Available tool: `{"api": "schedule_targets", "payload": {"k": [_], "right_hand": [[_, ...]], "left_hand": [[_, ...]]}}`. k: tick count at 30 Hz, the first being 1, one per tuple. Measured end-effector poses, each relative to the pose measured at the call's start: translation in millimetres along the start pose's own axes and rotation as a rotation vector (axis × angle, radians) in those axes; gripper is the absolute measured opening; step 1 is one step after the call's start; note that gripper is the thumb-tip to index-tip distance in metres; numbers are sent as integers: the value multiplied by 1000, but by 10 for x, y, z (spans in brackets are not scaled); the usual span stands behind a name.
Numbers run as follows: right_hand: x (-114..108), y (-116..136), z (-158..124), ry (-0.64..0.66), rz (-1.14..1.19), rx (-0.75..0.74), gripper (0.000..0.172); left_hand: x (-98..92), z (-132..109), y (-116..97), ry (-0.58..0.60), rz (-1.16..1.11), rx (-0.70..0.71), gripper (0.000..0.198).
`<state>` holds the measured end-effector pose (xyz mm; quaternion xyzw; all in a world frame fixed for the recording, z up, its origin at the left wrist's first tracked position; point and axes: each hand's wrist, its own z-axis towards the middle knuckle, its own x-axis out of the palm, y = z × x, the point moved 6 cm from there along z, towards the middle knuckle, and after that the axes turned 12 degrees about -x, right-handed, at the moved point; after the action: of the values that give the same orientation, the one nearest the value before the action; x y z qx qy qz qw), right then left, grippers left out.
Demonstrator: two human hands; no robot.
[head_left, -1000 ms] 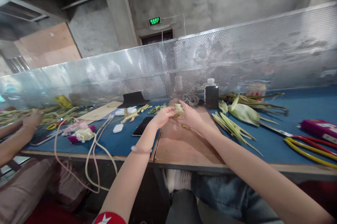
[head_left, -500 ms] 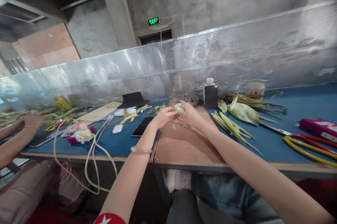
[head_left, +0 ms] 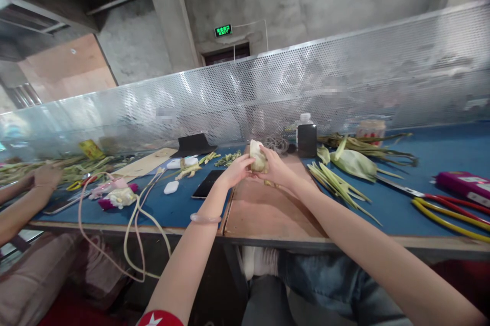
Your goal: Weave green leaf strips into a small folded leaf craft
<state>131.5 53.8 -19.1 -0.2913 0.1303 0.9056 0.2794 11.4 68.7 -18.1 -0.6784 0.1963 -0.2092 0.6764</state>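
A pale, rounded bundle of what looks like corn husk (head_left: 258, 155) is held upright over the brown wooden board (head_left: 268, 214). My left hand (head_left: 238, 171) is closed on its left side, fingertips at its lower part. My right hand (head_left: 278, 168) grips it from the right, thumb and fingers around its edge. Its underside is partly hidden by the fingers. Just below lies a small yellowish scrap (head_left: 270, 183). Right of the board are split green husk strips (head_left: 339, 185) and a broad green husk leaf (head_left: 354, 164).
Scissors with red and yellow handles (head_left: 432, 203) and a purple box (head_left: 465, 186) lie at right. A dark bottle (head_left: 307, 140) and coiled wire (head_left: 276, 144) stand behind. A dark phone (head_left: 207, 184), white case (head_left: 171, 187) and cables (head_left: 140, 208) are left. A co-worker's hands (head_left: 46, 178) are far left.
The husk bundle has turned in my fingers, from lying low to standing taller with its white end up. My hands have barely shifted.
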Motion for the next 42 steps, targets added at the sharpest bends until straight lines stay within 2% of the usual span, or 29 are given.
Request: {"api": "schedule_targets", "payload": {"k": [11,17,29,33,39,42], "right_hand": [[-26,97,12,25,45,3,97],[-38,106,28,46,27,32,103],[36,91,-1,115,82,-16,113],[53,92,-3,100,86,-33,115],[69,68,6,70,150,11,117],[80,56,-1,57,199,39,119]], "left_hand": [[24,10,32,61,14,-44,33],[22,-7,46,71,74,-79,38],[20,-21,73,78,111,-177,25],[16,-17,93,68,98,-207,25],[71,-52,30,77,85,-171,30],[63,-45,25,17,94,-172,31]]}}
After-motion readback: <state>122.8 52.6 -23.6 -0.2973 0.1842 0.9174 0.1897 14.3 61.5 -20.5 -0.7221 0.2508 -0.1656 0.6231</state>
